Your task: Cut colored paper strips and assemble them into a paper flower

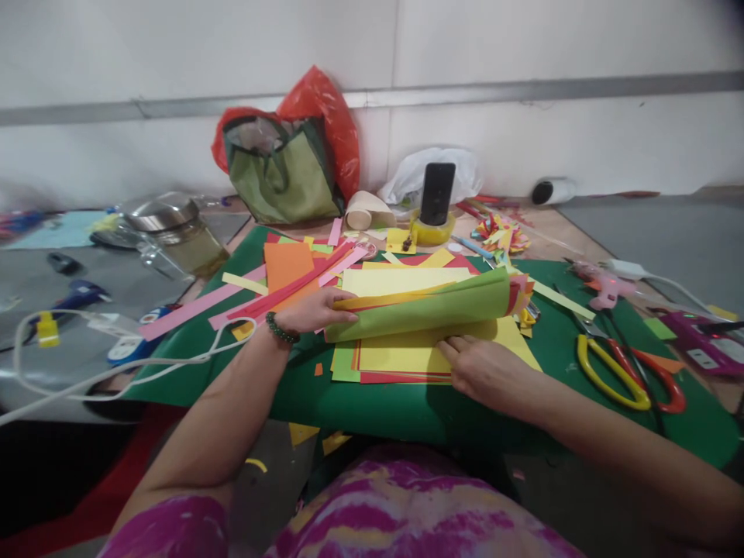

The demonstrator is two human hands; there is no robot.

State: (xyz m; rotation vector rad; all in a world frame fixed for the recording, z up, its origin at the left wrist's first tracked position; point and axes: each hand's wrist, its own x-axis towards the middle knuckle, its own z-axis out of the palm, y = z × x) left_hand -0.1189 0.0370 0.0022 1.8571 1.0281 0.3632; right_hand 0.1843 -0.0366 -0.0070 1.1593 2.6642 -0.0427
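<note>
– Green curled sheets (430,310): where were they at that frame?
– Lifted off the paper stack (407,358), mid tabletop (558,232), over the dark green mat (377,407). Lime sheet outermost, yellow and red layers inside the curl. Right end fanned out.
– Hands?
– Left hand (317,310) had the curl's left edge, fingers closed on it, thumb on top. Bead bracelet (280,329) on that wrist. Right hand (485,372) lay flat on the stack's yellow top sheet, fingers stretched out loosely, tips just under the curl, gripping nothing.
– Tools nearby?
– Two pairs on the mat, right of the stack: yellow-handled scissors (610,372) and red-handled scissors (656,380), touching or overlapping, couldn't tell which. Pink glue gun (607,291) behind them. All well apart from both hands.
– Back of the tabletop?
– Phone (437,194) stood upright in a yellow tape roll (433,230). Green bag (279,174) sat against the wall (523,46), red plastic bag (319,108) behind it. Lidded glass jar (174,229) at left, off the mat. Paper strips (198,308), pink and red, lay across the mat beside the left hand.
</note>
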